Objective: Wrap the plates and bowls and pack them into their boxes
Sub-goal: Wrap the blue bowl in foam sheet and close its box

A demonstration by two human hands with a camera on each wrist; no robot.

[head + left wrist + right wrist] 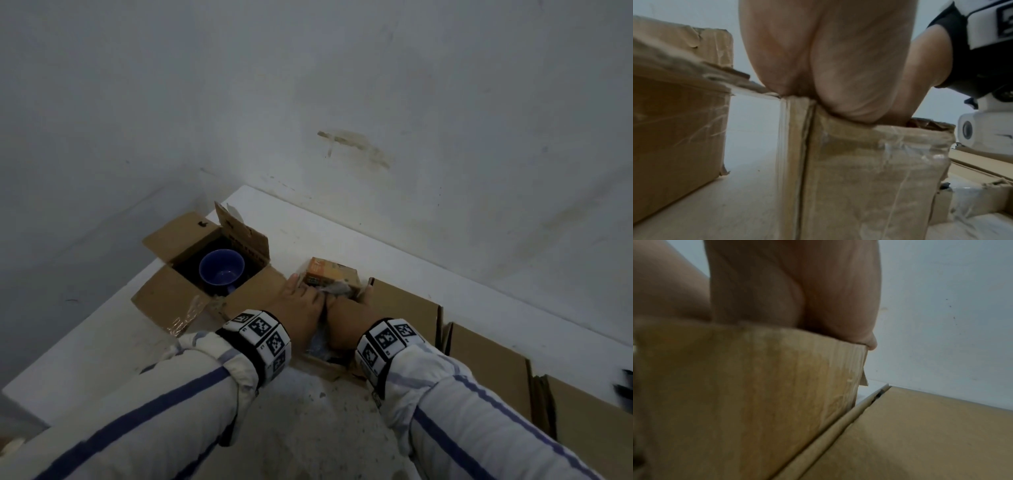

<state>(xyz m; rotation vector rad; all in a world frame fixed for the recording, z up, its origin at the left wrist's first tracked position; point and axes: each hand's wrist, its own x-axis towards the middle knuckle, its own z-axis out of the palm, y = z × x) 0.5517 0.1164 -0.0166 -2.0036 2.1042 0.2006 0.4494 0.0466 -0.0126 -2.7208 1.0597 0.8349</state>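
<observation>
Both hands, the left hand (301,305) and right hand (349,308), press a wrapped item down into the small box (869,170); whether the fingers grip it, I cannot tell. Left of that box, a blue bowl (222,270) sits unwrapped in an open box (178,291), so packing seems partway done.
</observation>
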